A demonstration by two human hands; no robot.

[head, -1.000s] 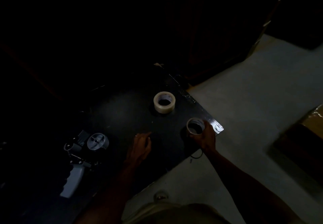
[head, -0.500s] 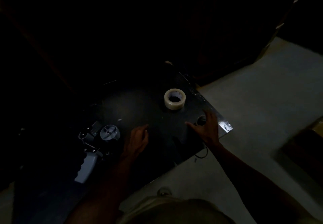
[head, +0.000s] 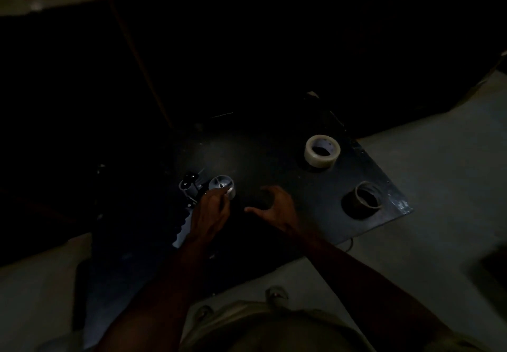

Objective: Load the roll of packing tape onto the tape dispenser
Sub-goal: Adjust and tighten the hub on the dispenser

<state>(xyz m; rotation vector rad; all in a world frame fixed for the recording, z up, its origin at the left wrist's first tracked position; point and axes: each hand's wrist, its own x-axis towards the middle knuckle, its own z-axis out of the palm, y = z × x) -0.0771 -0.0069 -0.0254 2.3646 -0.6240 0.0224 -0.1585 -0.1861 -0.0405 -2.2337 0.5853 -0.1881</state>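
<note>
The scene is very dark. A pale roll of packing tape [head: 322, 150] lies flat on the dark board [head: 274, 159], toward its far right. The tape dispenser [head: 192, 187] lies on its side at the board's left, its round grey spool hub [head: 221, 183] facing up and its light handle [head: 182, 231] pointing toward me. My left hand [head: 210, 214] lies over the dispenser, fingers touching the hub's near edge. My right hand [head: 277, 209] hovers just right of it, fingers spread and curled, holding nothing.
An empty brown cardboard tape core [head: 367, 200] lies on the board's right corner. The board rests on a pale floor [head: 425, 214]. Dark furniture fills the background. My clothing shows at the bottom edge.
My right hand let go of the cardboard core at the right corner and moved left to the middle. My left hand reached left onto the dispenser. The camera view shifted left.
</note>
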